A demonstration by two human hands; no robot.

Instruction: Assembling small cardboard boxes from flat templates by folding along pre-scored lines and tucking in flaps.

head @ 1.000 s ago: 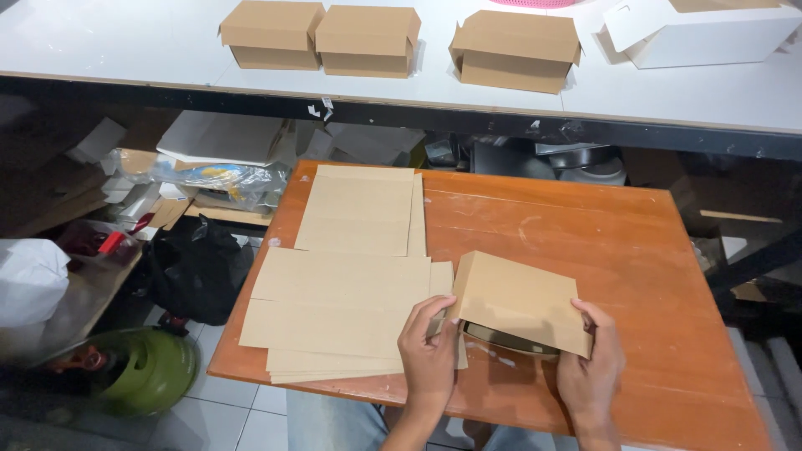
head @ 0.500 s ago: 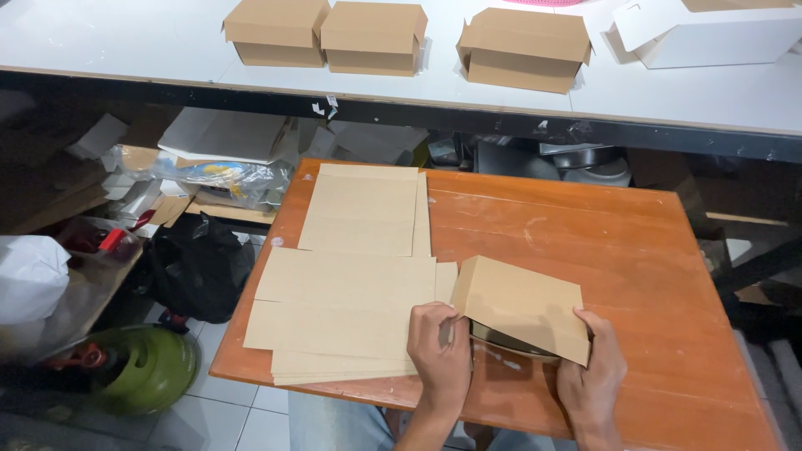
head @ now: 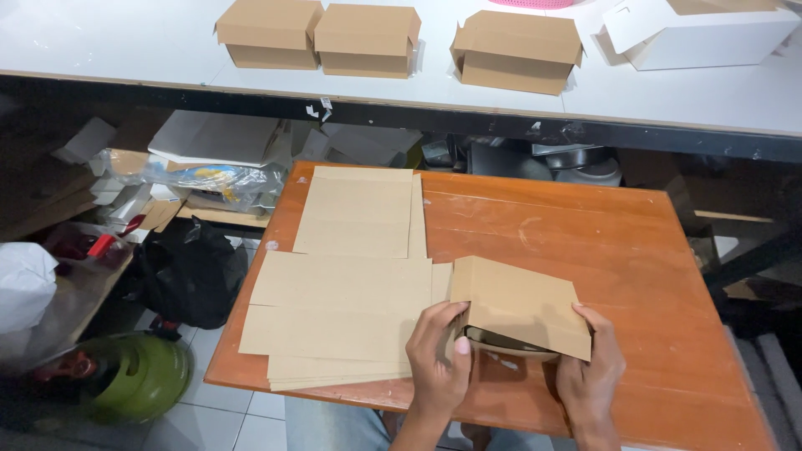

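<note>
Just left of the half-opened cardboard box (head: pixel 520 305), gripped by the left hand (head: pixel 440 361) and right hand (head: pixel 591 374), lie flat cardboard sheets (head: pixel 347 321); three assembled boxes (head: pixel 368 38) sit beyond.

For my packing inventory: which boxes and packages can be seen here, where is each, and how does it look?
Three closed brown cardboard boxes: in a row on the white bench.
White box: bench, far right, flap open.
Half-folded brown box: held by both hands over the wooden table.
Flat brown blanks: stacked on the table's left.
</note>
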